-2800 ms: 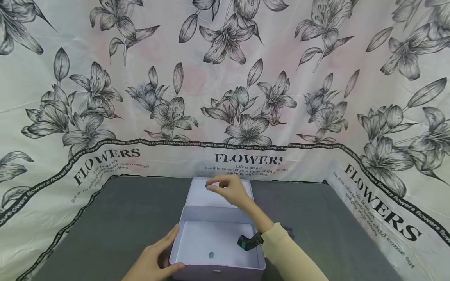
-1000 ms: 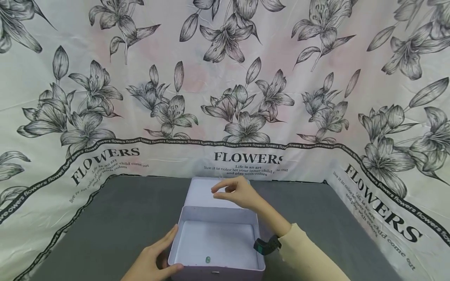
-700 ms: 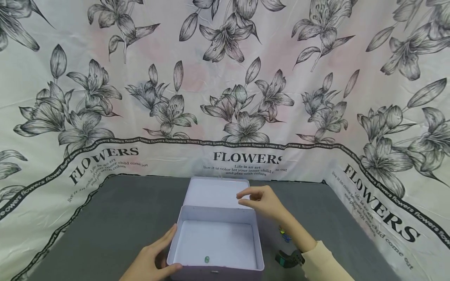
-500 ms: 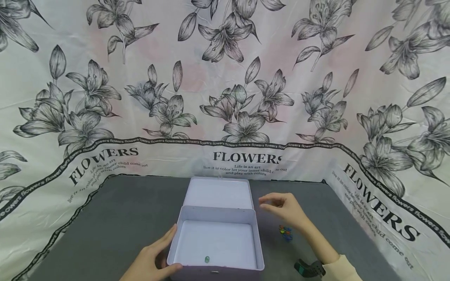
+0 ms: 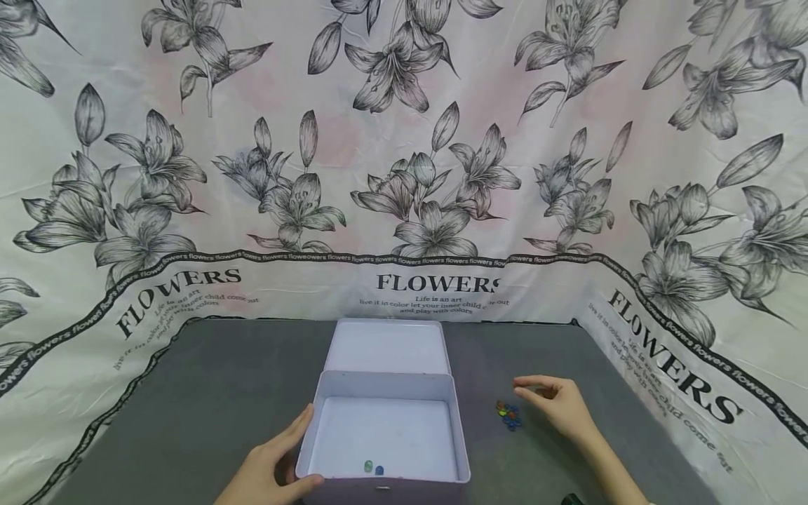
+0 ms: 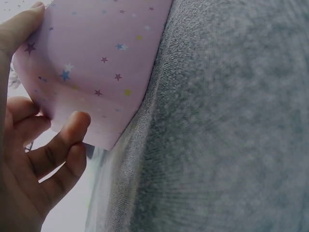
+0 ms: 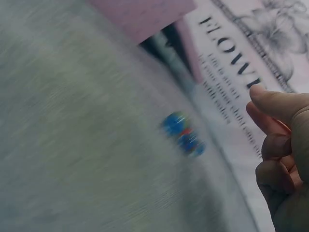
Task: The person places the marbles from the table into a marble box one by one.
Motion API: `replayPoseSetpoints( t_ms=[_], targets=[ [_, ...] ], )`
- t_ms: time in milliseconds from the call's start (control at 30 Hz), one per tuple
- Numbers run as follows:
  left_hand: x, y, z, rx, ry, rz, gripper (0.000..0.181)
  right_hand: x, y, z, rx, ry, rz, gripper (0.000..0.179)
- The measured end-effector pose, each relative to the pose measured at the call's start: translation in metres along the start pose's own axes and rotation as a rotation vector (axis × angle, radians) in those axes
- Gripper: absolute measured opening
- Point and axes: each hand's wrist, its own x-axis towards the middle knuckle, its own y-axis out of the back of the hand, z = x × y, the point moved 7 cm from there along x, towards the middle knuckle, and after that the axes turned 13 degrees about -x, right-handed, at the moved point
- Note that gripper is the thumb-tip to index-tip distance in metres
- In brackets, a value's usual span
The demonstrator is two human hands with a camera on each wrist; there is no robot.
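A lidded tin box (image 5: 385, 484), pale lilac and white inside, stands with its lid (image 5: 386, 345) folded back. My left hand (image 5: 268, 459) holds its near left corner, thumb at the front rim and fingers along the left wall. In the left wrist view the box's star-printed pink outside (image 6: 96, 53) shows. Inside, near the front wall, lie a green marble (image 5: 368, 466) and a blue marble (image 5: 379, 470). My right hand (image 5: 562, 407) hovers right of a small cluster of mostly blue marbles (image 5: 510, 416), thumb and index finger apart, nothing visible between them.
The marble cluster sits on the grey tabletop (image 5: 221, 393), right of the box. A white flower-printed cloth (image 5: 429, 231) encloses the table at the back and sides. In the right wrist view the marbles (image 7: 183, 133) are blurred.
My right hand, which pinched a small dark piece above the lid, has moved right and nearer, beside the cluster. A blue marble now shows beside the green one. My left hand stays put.
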Motion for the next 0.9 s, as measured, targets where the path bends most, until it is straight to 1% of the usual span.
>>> replayPoseSetpoints(
  t_ms=[100, 167, 233, 333, 400, 567, 667, 767, 900],
  targets=[
    [-0.001, 0.001, 0.000, 0.001, 0.008, 0.002, 0.097, -0.001, -0.012, 0.014, -0.011, -0.027, -0.029, 0.026],
    [-0.001, 0.002, -0.001, -0.003, 0.018, -0.002, 0.098, -0.003, -0.017, 0.021, -0.012, -0.051, -0.033, 0.024],
    [-0.001, 0.001, -0.002, -0.006, 0.033, -0.007, 0.099, -0.004, -0.020, 0.026, -0.027, -0.050, -0.036, 0.022],
    [-0.001, 0.001, -0.003, -0.004, 0.048, -0.009, 0.101, -0.007, -0.022, 0.029, -0.055, -0.009, -0.038, 0.019],
    [-0.001, 0.001, -0.003, 0.000, 0.047, -0.009, 0.101, -0.009, -0.023, 0.029, -0.083, 0.021, -0.036, 0.016],
    [-0.001, -0.001, -0.003, 0.002, 0.053, -0.011, 0.102, -0.012, -0.020, 0.029, -0.154, 0.055, 0.005, 0.012],
    [-0.001, -0.001, -0.003, 0.007, 0.063, -0.008, 0.102, -0.012, -0.020, 0.027, -0.196, 0.097, 0.028, 0.013],
    [-0.001, -0.001, -0.002, 0.006, 0.047, -0.005, 0.101, -0.013, -0.020, 0.024, -0.224, 0.137, 0.041, 0.015],
    [0.000, 0.000, 0.002, -0.001, -0.010, -0.007, 0.098, -0.013, -0.021, 0.023, -0.232, 0.161, 0.049, 0.015]
  ],
)
